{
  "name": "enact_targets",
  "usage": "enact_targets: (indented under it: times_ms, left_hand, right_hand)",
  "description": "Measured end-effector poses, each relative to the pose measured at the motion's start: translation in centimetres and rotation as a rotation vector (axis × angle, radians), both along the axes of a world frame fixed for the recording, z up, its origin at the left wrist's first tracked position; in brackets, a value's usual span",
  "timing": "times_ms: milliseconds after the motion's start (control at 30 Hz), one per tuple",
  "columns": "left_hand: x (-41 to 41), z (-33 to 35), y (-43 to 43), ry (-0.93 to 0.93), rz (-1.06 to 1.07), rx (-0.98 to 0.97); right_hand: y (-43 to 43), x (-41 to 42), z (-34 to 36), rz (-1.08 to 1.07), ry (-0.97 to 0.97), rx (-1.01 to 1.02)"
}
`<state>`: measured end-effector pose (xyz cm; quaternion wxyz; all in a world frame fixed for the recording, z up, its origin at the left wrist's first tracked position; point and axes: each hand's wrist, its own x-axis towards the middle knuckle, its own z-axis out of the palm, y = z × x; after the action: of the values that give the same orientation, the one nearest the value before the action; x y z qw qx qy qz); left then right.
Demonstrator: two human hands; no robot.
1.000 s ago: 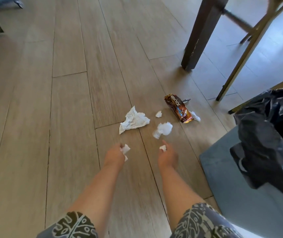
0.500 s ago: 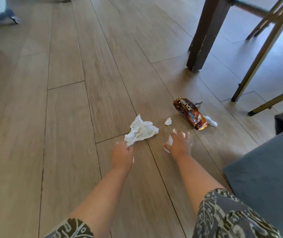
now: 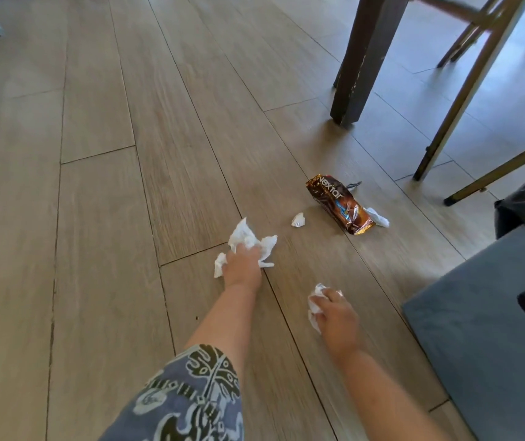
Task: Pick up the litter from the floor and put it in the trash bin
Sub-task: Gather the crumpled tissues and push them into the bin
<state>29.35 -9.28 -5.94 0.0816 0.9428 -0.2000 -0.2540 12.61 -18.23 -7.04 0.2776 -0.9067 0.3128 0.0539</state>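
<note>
Both hands gathering tissue off the floor

The left hand (image 3: 242,260) closes over the large crumpled tissue (image 3: 248,240) to bunch it; the right hand (image 3: 334,313) grips a smaller tissue wad (image 3: 315,302), likely freeing one trip. A paper scrap (image 3: 298,219) and brown snack wrapper (image 3: 339,203) lie beyond, toward the table leg (image 3: 359,65).

On the floor (image 3: 102,218), the left hand (image 3: 242,261) lies on a large tissue (image 3: 248,240); the right hand (image 3: 334,316), nearer and to its right, holds 1 wad (image 3: 314,305). Beyond them a small scrap (image 3: 298,219) lies just left of the wrapper (image 3: 339,203), with the table leg (image 3: 358,58) behind.
</note>
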Motion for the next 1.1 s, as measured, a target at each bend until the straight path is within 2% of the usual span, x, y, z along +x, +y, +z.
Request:
enact_targets:
  times_ms: [100, 200, 433, 533, 667, 833, 900, 1000, 1100]
  left_hand:
    - [-1.7, 0.5, 1.0, -0.018, -0.032, -0.086]
    - [-2.6, 3.1, 1.1, 0.089, 0.075, -0.201]
    - [-4.6, 14.8, -0.1, 0.071, 0.148, -0.576]
    - [-5.3, 20.2, -0.9, 0.036, 0.091, -0.574]
    - [-6.5, 27.3, -2.5, -0.025, -0.001, -0.503]
    - [-10.4, 34.7, -6.5, -0.041, -0.165, -0.688]
    - [-12.5, 36.4, -8.7, -0.004, -0.253, -0.727]
    - [-16.1, 37.5, -11.8, 0.085, -0.365, -0.747]
    - [-19.1, 36.4, -14.3, 0.096, -0.430, -0.703]
  right_hand:
    - [-0.1, -0.4, 0.7, -0.026, 0.049, 0.065]
    - [-0.2, -0.4, 3.4, -0.147, 0.003, 0.146]
    - [-0.1, 1.7, 15.9, -0.241, -0.462, 0.178]
    - [-0.3, 1.7, 21.5, -0.312, -0.493, 0.228]
    - [-1.5, 0.3, 28.1, -0.420, -0.467, 0.139]
    - [-5.0, -4.6, 35.6, -0.538, -0.647, 0.004]
    - [-7.1, -7.1, 37.2, -0.634, -0.616, -0.023]
    - [-10.2, -11.2, 37.7, -0.757, -0.421, -0.051]
    - [-12.2, -14.8, 37.2, -0.874, -0.306, 0.023]
